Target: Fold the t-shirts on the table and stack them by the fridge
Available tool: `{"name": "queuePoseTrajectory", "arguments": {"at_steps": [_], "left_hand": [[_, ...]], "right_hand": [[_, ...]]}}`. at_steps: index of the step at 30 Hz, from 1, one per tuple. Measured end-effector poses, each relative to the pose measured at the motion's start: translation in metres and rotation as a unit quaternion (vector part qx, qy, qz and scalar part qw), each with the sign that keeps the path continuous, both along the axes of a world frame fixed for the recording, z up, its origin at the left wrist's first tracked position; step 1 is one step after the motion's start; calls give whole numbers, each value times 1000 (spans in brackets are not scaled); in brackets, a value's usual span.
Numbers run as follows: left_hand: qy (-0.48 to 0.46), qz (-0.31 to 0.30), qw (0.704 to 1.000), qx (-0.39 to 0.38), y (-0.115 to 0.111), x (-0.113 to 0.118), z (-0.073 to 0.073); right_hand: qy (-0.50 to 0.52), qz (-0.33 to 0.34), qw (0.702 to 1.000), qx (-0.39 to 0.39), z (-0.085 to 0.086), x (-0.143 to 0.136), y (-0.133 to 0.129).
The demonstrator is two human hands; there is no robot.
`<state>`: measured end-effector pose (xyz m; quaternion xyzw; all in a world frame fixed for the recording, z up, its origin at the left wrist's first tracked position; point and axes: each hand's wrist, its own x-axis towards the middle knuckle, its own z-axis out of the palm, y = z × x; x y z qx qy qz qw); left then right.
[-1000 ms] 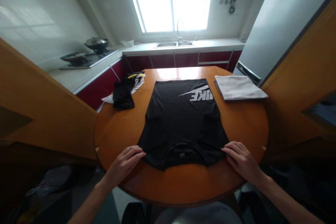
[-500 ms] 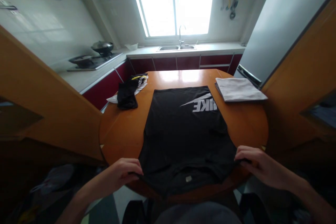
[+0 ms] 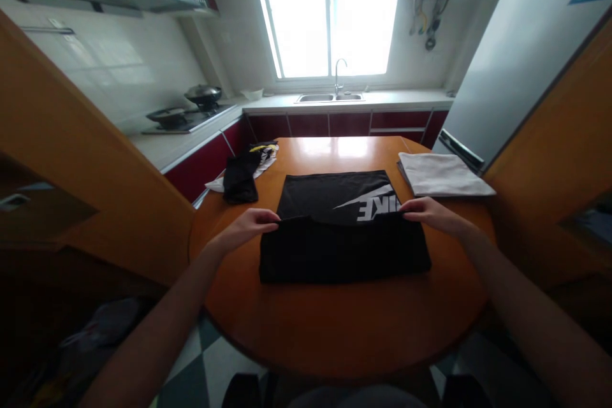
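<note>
A black T-shirt (image 3: 344, 252) with a white logo and lettering lies on the round wooden table (image 3: 335, 325). Its near part is folded over toward the far side, covering some of the print. My left hand (image 3: 251, 227) pinches the left end of the folded-over edge. At the right end of that same edge, my right hand (image 3: 430, 213) grips the cloth between thumb and fingers. The far strip of the shirt lies flat, with the lettering partly showing beside my right hand.
A folded white cloth (image 3: 444, 174) rests at the table's right side. Crumpled black, white and yellow clothes (image 3: 243, 173) lie at the left edge. Beyond are a counter with a sink (image 3: 329, 97), a stove with pans (image 3: 203, 95) and a fridge (image 3: 521, 57).
Both hands have carried the shirt's near edge away from me, over its middle. The shirt, earlier spread out to the table's near edge, is now doubled over, and the near table is uncovered.
</note>
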<state>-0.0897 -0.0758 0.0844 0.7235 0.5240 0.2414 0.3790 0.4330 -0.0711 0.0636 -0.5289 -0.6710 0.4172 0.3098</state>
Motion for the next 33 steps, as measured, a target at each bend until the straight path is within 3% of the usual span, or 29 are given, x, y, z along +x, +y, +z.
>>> {"name": "queuePoseTrajectory", "arguments": {"at_steps": [4, 7, 14, 22, 29, 33], "left_hand": [[10, 57, 998, -6, 27, 5, -40], [0, 61, 998, -1, 32, 4, -53], [-10, 80, 996, 33, 46, 4, -52], [22, 71, 994, 82, 56, 11, -60], [57, 73, 989, 116, 55, 12, -69], [82, 65, 987, 123, 55, 10, -73]], "right_hand": [[-28, -94, 994, -37, -42, -11, 28], [-24, -105, 994, -36, -55, -9, 32], [-6, -97, 995, 18, -44, -2, 44], [-18, -99, 995, 13, -64, -9, 59], [-25, -88, 994, 58, -67, -10, 64], [-90, -87, 990, 69, -65, -13, 64]]}}
